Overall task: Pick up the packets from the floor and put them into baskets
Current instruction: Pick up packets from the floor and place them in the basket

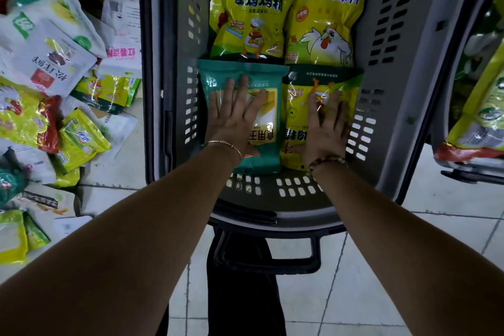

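Both my hands are inside the grey basket (392, 85), which stands on the tiled floor (381, 281). My left hand (234, 117) lies flat, fingers straight and spread, pressing on a teal packet (215, 82) at the near left of the basket floor. My right hand (326, 123) lies equally flat, gripping nothing, on a yellow-green chicken packet (297, 106) just beside the teal one, their edges touching. Beyond these, at the far end, a yellow spouted pouch (251, 8) and a second spouted pouch (327, 16) lie side by side. A pile of packets (54, 63) lies on the floor to the left of the basket. Another basket (469, 165) at the right edge holds a yellow packet (480, 123).
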### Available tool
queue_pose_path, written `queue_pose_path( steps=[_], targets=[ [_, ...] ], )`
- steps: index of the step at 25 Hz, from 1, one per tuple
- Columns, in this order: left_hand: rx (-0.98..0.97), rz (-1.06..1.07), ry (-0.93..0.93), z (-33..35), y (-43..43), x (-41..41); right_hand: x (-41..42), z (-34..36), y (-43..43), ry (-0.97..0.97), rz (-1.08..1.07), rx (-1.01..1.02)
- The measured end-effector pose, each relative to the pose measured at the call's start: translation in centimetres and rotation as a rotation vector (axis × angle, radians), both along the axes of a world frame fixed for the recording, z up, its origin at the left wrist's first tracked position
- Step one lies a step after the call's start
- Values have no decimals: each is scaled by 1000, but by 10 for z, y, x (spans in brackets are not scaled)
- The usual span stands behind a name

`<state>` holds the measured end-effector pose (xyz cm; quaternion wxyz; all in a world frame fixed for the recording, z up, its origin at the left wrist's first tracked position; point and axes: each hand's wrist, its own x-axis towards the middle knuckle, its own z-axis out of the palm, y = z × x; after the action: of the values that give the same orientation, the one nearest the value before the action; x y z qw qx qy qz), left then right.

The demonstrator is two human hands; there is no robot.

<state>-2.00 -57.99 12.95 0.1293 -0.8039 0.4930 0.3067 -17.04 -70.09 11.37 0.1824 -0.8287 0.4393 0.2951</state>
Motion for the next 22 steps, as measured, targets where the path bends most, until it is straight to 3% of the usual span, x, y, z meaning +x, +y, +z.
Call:
queue_pose_path(
  steps=[8, 14, 18, 22],
  targets=[
    [-97, 126, 124, 34, -3, 9, 6, 43, -1, -112, -103, 21],
    [-348, 352, 216, 108, 18, 21, 39, 107, 19, -309, -95, -12],
    [-602, 623, 211, 150, 71, 45, 75, 149, 61, -445, 32, -34],
    [-592, 833, 166, 165, 166, 66, 122, 180, 123, -520, 167, -1]
  ],
)
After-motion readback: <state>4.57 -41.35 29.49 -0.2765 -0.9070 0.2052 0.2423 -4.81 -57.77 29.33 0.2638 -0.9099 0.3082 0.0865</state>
